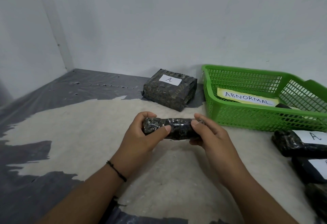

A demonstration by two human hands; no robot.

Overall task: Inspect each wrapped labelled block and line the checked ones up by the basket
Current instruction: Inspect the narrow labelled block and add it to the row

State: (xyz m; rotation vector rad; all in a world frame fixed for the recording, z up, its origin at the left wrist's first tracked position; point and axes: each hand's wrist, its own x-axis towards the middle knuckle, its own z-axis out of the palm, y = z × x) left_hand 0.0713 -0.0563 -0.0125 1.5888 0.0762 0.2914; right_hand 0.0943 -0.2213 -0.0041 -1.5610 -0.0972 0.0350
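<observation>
Both hands hold one dark plastic-wrapped block (178, 128) edge-on above the floor, its label out of sight. My left hand (141, 135) grips its left end and my right hand (208, 133) grips its right end. Another wrapped block with a white label "A" (169, 91) lies on the floor just left of the green basket (247, 117). Two more labelled blocks lie at the right edge: one marked "A" (299, 143), and one below it (311, 170) cut off by the frame.
The green basket holds a paper sign reading "ABNORMAL" (247, 98) and a dark item partly hidden behind its wall. The floor is grey plastic sheeting (35, 117) with a pale worn patch. White walls meet in a corner at the far left.
</observation>
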